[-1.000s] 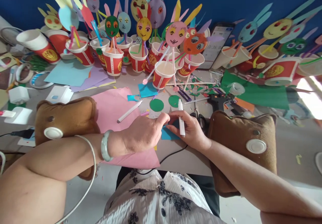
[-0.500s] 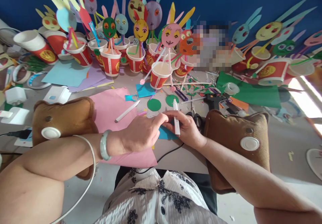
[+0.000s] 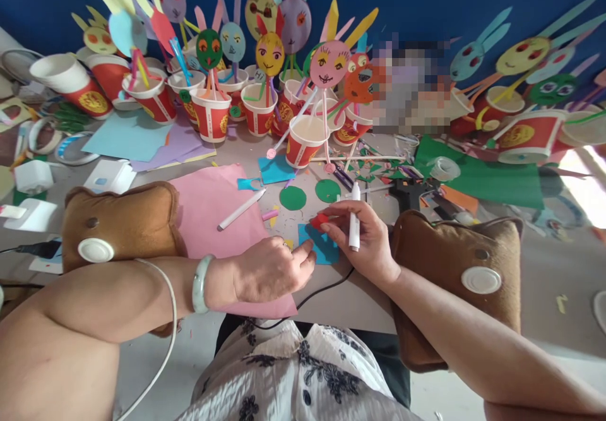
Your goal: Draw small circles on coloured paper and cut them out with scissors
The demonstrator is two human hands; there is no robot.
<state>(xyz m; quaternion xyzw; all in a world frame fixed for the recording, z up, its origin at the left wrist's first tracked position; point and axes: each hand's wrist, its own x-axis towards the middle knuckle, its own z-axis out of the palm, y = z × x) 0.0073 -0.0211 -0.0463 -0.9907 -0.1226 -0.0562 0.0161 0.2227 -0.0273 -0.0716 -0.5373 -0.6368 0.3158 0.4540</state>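
In my right hand [image 3: 372, 244] is a white marker [image 3: 354, 222], tilted upright between the fingers. Its thumb and forefinger also pinch a small red piece [image 3: 319, 220]. Just left of it, my left hand [image 3: 272, 269] is closed with bent fingers, thumb and forefinger close together; whatever lies between them, if anything, is hidden. Blue paper [image 3: 326, 250] lies under the fingertips of both hands. Beyond them are two green paper circles [image 3: 292, 198]. A second white marker [image 3: 241, 209] rests on the pink paper [image 3: 208, 197].
Brown hand warmers [image 3: 123, 219] flank my arms. Red paper cups [image 3: 211, 115] with paper-faced figures line the back. A glue gun [image 3: 407, 192], paper scraps, green sheet [image 3: 497, 181] and tape rolls [image 3: 76, 148] cover the table. A black cable [image 3: 326, 285] runs along the front.
My hands have moved apart, the right one a little to the right with the marker. The red piece now shows in its fingers, and more blue paper is uncovered.
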